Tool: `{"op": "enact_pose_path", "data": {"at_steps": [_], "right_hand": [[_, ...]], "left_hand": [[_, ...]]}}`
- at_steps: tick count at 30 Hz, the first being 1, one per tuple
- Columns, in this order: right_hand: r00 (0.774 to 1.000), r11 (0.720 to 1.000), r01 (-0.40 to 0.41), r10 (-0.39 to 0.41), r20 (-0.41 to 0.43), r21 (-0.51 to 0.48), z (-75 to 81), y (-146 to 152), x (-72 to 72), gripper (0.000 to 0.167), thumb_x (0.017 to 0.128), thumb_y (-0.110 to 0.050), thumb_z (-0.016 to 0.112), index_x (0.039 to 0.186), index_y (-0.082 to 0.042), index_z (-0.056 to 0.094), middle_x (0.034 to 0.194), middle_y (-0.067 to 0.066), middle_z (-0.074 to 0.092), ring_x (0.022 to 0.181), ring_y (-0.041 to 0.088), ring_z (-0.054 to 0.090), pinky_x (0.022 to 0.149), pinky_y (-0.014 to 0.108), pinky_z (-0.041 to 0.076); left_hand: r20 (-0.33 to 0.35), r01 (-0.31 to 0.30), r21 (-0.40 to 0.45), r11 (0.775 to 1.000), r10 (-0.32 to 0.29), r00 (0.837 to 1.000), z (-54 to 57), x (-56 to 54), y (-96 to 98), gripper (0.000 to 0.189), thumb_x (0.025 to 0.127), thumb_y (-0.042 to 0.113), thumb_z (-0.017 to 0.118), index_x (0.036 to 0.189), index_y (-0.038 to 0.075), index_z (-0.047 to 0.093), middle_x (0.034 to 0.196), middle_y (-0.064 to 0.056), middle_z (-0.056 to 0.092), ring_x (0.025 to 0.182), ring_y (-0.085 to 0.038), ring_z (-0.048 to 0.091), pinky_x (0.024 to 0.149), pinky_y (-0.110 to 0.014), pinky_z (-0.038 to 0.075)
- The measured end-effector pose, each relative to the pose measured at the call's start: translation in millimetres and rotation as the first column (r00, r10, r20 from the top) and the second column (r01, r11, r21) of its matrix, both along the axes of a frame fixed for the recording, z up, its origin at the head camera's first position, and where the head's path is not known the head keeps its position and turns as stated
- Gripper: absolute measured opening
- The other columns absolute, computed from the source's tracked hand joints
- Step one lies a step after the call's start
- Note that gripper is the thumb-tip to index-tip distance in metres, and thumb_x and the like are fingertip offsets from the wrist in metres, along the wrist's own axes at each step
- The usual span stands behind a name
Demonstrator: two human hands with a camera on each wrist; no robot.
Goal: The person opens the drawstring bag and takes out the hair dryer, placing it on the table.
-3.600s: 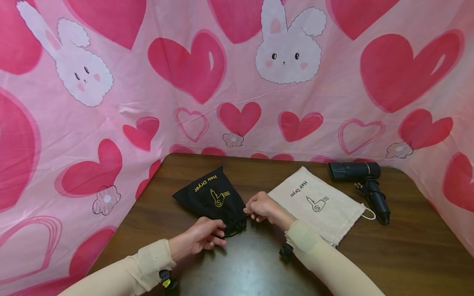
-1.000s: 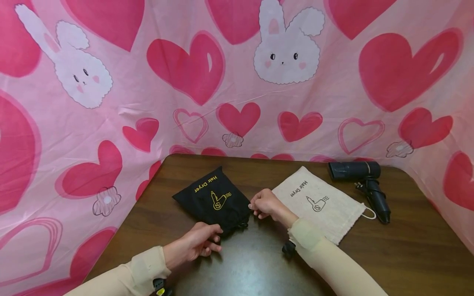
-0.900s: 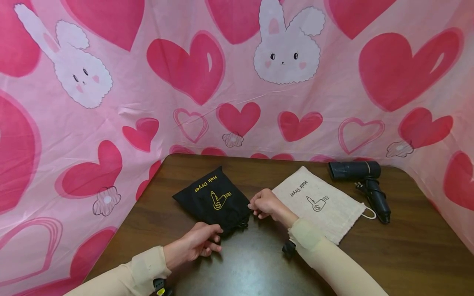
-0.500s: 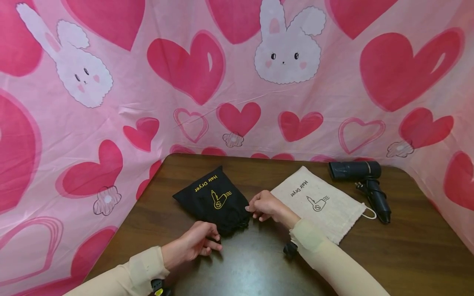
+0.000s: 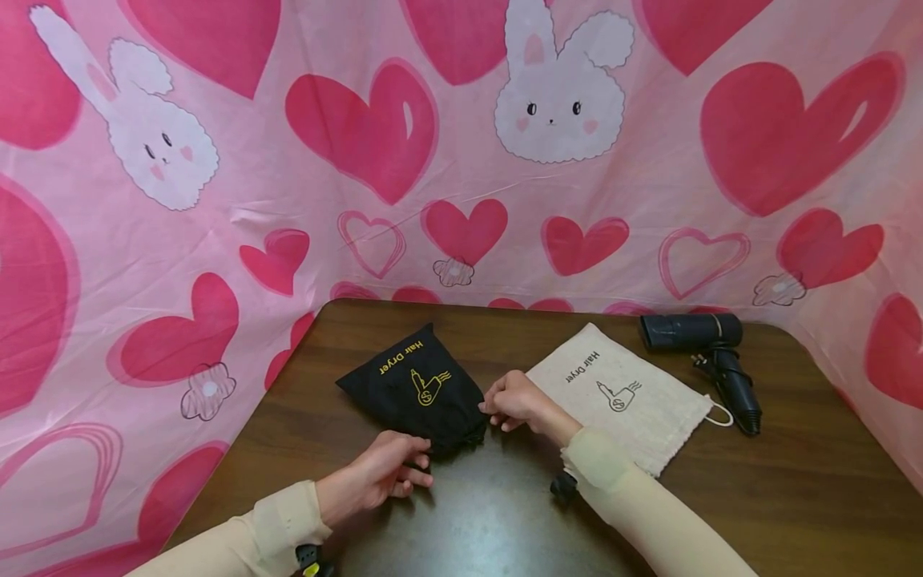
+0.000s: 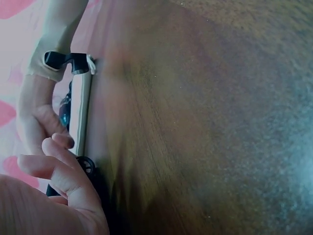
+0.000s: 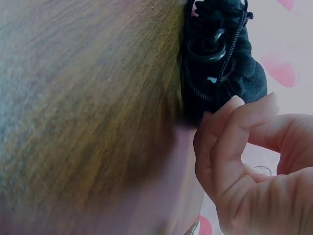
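Note:
A black drawstring pouch [image 5: 425, 393] with yellow "Hair Dryer" lettering and a dryer drawing lies bulging on the table, its gathered mouth towards me. My left hand [image 5: 385, 469] pinches the near left edge of that mouth between thumb and index finger, the other fingers loosely bent. At the right edge of the mouth, my right hand [image 5: 519, 401] pinches the cloth with bent fingers. A black loop [image 7: 208, 49] shows in the mouth in the right wrist view, beside the braided drawstring [image 7: 230, 51]. The left wrist view shows a round, spoked black part [image 6: 86, 165] at the mouth.
A cream drawstring pouch [image 5: 602, 393] with the same print lies flat to the right, partly under my right forearm. Beyond it rests a black hair dryer [image 5: 692, 332] with its cord wound round the handle. Pink heart-and-rabbit cloth [image 5: 461, 176] surrounds the wooden table [image 5: 815, 481].
Since the earliest frame, my right hand has shifted slightly right and my left slightly left and down, with the pouch's mouth drawn a little wider. Over the last second only tiny hand shifts show.

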State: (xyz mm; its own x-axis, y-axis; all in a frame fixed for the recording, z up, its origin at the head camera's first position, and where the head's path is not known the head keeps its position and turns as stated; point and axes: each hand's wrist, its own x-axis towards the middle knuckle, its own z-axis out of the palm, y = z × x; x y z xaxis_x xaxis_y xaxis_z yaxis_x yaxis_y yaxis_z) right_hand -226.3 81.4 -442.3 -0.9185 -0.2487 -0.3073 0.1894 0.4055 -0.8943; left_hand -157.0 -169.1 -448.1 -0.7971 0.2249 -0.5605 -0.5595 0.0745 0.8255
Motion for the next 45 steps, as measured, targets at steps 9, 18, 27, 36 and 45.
{"op": "enact_pose_path", "data": {"at_steps": [9, 18, 27, 36, 45], "right_hand": [[1.0, 0.999, 0.031, -0.031, -0.001, 0.016, 0.5, -1, -0.1, 0.011, 0.097, -0.002, 0.072, 0.087, 0.001, 0.075, 0.077, 0.012, 0.065, 0.059, 0.016, 0.058, 0.05, 0.024, 0.052], [0.999, 0.999, 0.039, -0.039, 0.003, 0.007, -0.2, 2, -2.4, 0.01, 0.097, -0.001, 0.072, 0.088, 0.002, 0.074, 0.073, 0.01, 0.065, 0.058, 0.014, 0.059, 0.05, 0.024, 0.052], [0.999, 0.999, 0.042, -0.042, 0.008, -0.006, 1.5, 3, -1.7, 0.009, 0.097, -0.001, 0.072, 0.089, 0.003, 0.075, 0.073, 0.01, 0.065, 0.058, 0.014, 0.059, 0.05, 0.024, 0.052], [0.999, 0.999, 0.04, -0.04, 0.022, -0.006, 2.0, 3, -4.3, 0.011, 0.097, -0.002, 0.073, 0.088, 0.003, 0.074, 0.074, 0.01, 0.066, 0.059, 0.015, 0.059, 0.05, 0.024, 0.053], [0.998, 0.998, 0.057, -0.057, 0.02, 0.012, 1.0, 3, -5.5, 0.01, 0.097, -0.002, 0.073, 0.088, 0.002, 0.075, 0.073, 0.011, 0.066, 0.058, 0.015, 0.059, 0.05, 0.024, 0.053]], "left_hand": [[-0.017, -0.004, -0.01, 1.0, 0.004, 1.0, -2.1, 3.3, 1.0, 0.012, 0.1, 0.008, 0.061, 0.102, -0.004, 0.059, 0.074, -0.003, 0.06, 0.059, -0.012, 0.07, 0.046, -0.017, 0.045], [-0.021, 0.006, -0.003, 1.0, -0.006, 1.0, 0.3, 4.7, 1.5, 0.009, 0.098, 0.008, 0.06, 0.095, -0.001, 0.061, 0.071, -0.001, 0.055, 0.057, -0.009, 0.068, 0.044, -0.014, 0.039], [-0.027, 0.003, -0.009, 1.0, -0.003, 1.0, 0.5, 7.1, 1.1, 0.01, 0.098, 0.009, 0.06, 0.095, -0.001, 0.06, 0.071, -0.001, 0.054, 0.056, -0.009, 0.067, 0.044, -0.014, 0.037], [-0.026, -0.008, -0.023, 1.0, 0.008, 1.0, 1.0, 9.1, 0.2, 0.012, 0.099, 0.009, 0.06, 0.098, -0.003, 0.061, 0.071, -0.001, 0.054, 0.055, -0.01, 0.066, 0.044, -0.014, 0.038], [-0.031, -0.014, -0.028, 1.0, 0.013, 0.999, -0.2, 11.6, -2.2, 0.013, 0.098, 0.009, 0.061, 0.1, -0.003, 0.06, 0.071, 0.0, 0.054, 0.055, -0.009, 0.065, 0.044, -0.014, 0.037]]}}
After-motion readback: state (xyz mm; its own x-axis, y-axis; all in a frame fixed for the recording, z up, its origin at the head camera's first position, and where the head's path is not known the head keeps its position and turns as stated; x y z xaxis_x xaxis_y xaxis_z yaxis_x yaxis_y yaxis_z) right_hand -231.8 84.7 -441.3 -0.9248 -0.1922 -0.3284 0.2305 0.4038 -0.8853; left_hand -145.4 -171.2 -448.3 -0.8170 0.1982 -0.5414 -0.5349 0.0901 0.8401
